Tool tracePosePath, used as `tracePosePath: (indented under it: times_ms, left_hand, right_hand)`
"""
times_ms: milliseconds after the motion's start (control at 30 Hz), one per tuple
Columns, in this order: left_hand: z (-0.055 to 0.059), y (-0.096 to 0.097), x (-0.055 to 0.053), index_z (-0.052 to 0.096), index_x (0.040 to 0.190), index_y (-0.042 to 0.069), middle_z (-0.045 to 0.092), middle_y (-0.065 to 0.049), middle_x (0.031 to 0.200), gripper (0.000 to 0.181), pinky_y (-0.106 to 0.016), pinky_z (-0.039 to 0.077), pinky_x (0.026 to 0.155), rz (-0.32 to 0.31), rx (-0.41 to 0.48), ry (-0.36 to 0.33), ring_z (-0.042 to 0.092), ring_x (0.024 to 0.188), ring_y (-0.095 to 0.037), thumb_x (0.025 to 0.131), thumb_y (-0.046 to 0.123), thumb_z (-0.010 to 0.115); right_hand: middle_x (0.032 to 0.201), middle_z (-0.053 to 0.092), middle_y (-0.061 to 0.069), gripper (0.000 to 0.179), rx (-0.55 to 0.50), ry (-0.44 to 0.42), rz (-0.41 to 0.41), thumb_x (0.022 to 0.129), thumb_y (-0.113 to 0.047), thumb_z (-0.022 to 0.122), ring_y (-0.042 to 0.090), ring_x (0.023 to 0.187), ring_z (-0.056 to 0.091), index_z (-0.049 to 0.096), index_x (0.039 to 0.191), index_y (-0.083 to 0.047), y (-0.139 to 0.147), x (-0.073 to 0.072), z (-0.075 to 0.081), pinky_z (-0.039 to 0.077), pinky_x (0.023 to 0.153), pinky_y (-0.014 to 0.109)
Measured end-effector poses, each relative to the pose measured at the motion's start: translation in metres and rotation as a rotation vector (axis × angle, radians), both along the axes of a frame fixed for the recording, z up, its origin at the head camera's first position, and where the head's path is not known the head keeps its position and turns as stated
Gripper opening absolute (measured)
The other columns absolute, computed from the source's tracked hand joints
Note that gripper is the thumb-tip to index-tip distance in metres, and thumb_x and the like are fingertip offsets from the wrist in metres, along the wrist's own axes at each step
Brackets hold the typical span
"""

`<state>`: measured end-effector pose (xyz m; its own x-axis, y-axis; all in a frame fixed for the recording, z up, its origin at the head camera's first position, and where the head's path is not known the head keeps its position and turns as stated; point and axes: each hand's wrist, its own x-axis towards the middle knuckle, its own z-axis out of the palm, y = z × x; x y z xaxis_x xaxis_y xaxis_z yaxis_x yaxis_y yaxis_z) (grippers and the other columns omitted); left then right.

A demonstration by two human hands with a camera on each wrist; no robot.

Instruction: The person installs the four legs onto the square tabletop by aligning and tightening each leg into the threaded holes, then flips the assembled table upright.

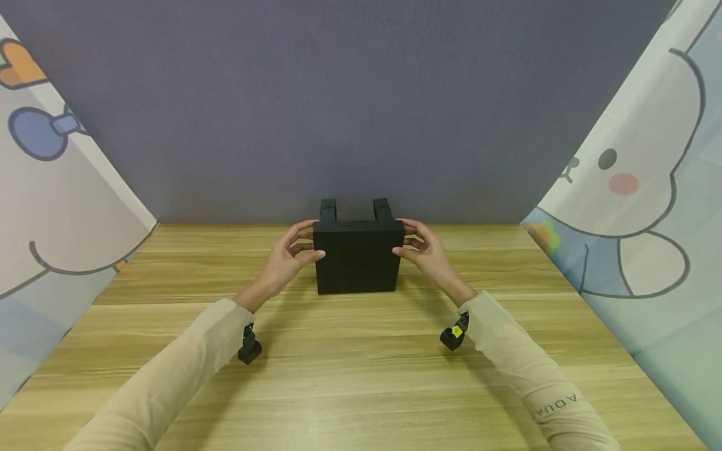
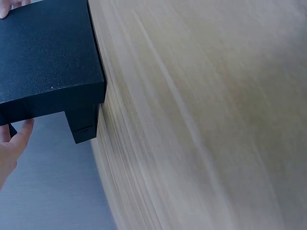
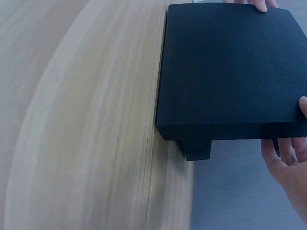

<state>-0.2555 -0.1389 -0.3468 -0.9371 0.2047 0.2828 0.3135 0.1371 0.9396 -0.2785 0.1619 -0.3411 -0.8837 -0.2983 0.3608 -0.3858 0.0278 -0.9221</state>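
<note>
A black stand [image 1: 358, 263] with a flat square panel is on its edge on the wooden table, the panel's broad face toward me. Two block-like legs [image 1: 328, 210] stick out from its back near the top. My left hand [image 1: 284, 260] grips the stand's left side near the upper corner, thumb on the front face. At the opposite side, my right hand [image 1: 430, 254] holds it the same way. In the right wrist view a lower leg [image 3: 196, 149] shows behind the panel, close to the tabletop. Some fingers are hidden behind the stand.
Light wooden tabletop [image 1: 361, 376] stretches in front of the stand. A grey upright wall [image 1: 350, 113] rises behind it. Printed cartoon curtains hang at left [image 1: 68, 207] and right [image 1: 643, 207]. Each wrist carries a small black camera.
</note>
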Motion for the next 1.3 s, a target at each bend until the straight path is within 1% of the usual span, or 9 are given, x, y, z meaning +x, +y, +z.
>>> tracePosePath:
  times_ms: [167,300,433,533,667,867,1033,1167,1300]
  left_hand:
    - [0.000,0.001,0.001,0.042,0.135,0.026,0.048,-0.005,0.117,0.060,-0.038,0.049,0.086,0.004,-0.010,0.007,0.052,0.111,-0.030,0.082,0.018,0.069]
    - [0.003,0.001,0.002,0.041,0.136,0.024,0.048,-0.004,0.114,0.061,-0.036,0.050,0.085,0.006,-0.003,0.027,0.054,0.108,-0.029,0.082,0.016,0.068]
    - [0.005,0.001,0.004,0.040,0.136,0.023,0.049,-0.003,0.113,0.061,-0.035,0.051,0.083,0.006,0.014,0.034,0.055,0.105,-0.026,0.082,0.015,0.068]
    - [0.007,0.002,0.005,0.039,0.137,0.021,0.050,-0.003,0.113,0.062,-0.035,0.051,0.083,0.008,0.025,0.036,0.056,0.103,-0.024,0.082,0.016,0.069]
    - [0.011,0.002,0.007,0.037,0.138,0.018,0.051,-0.003,0.113,0.064,-0.034,0.051,0.082,0.013,0.028,0.054,0.056,0.102,-0.023,0.083,0.016,0.068]
    - [0.017,0.003,0.010,0.038,0.138,0.019,0.052,-0.003,0.111,0.062,-0.034,0.053,0.078,0.028,0.034,0.076,0.057,0.101,-0.023,0.084,0.016,0.067]
    - [0.020,0.005,0.009,0.039,0.138,0.021,0.053,-0.004,0.109,0.061,-0.038,0.053,0.075,0.046,0.038,0.069,0.058,0.098,-0.022,0.084,0.018,0.067]
    - [0.024,0.004,0.008,0.040,0.137,0.023,0.053,-0.005,0.110,0.060,-0.038,0.053,0.074,0.060,0.035,0.048,0.059,0.095,-0.018,0.084,0.017,0.066]
    - [0.032,0.005,0.012,0.039,0.138,0.020,0.052,-0.009,0.112,0.058,-0.040,0.054,0.073,0.059,0.039,0.029,0.060,0.091,-0.015,0.086,0.013,0.064]
  right_hand:
    - [0.113,0.048,0.012,0.057,-0.014,-0.004,0.003,0.080,0.005,0.065,0.014,0.095,0.056,0.044,0.132,-0.003,0.001,0.002,0.001,0.051,0.076,0.021]
    - [0.114,0.048,0.013,0.058,-0.023,-0.010,0.000,0.079,0.004,0.066,0.015,0.095,0.056,0.045,0.132,-0.004,0.002,0.002,0.002,0.051,0.076,0.021]
    - [0.113,0.048,0.009,0.058,-0.019,-0.022,-0.012,0.080,0.002,0.066,0.014,0.096,0.055,0.044,0.134,-0.007,0.003,0.003,0.004,0.051,0.075,0.021]
    - [0.111,0.048,0.003,0.059,-0.011,-0.018,-0.019,0.081,0.000,0.067,0.019,0.099,0.054,0.044,0.135,-0.009,0.003,0.004,0.006,0.051,0.075,0.021]
    - [0.107,0.049,-0.001,0.060,-0.014,-0.005,-0.024,0.081,-0.001,0.067,0.023,0.098,0.053,0.043,0.135,-0.011,0.003,0.005,0.010,0.051,0.075,0.022]
    - [0.105,0.050,0.000,0.060,-0.031,0.025,-0.043,0.080,0.000,0.067,0.015,0.092,0.056,0.044,0.135,-0.010,0.001,0.008,0.015,0.051,0.074,0.022]
    - [0.104,0.052,-0.002,0.060,-0.026,0.032,-0.060,0.081,-0.002,0.067,0.014,0.092,0.056,0.043,0.135,-0.007,0.002,0.008,0.018,0.051,0.075,0.021]
    - [0.104,0.053,-0.003,0.058,-0.024,0.026,-0.066,0.081,-0.004,0.067,0.013,0.093,0.057,0.044,0.134,-0.007,0.001,0.007,0.021,0.051,0.075,0.021]
    - [0.104,0.054,-0.003,0.057,-0.025,0.028,-0.063,0.082,-0.004,0.066,0.012,0.092,0.058,0.044,0.134,-0.006,0.001,0.007,0.023,0.051,0.075,0.020]
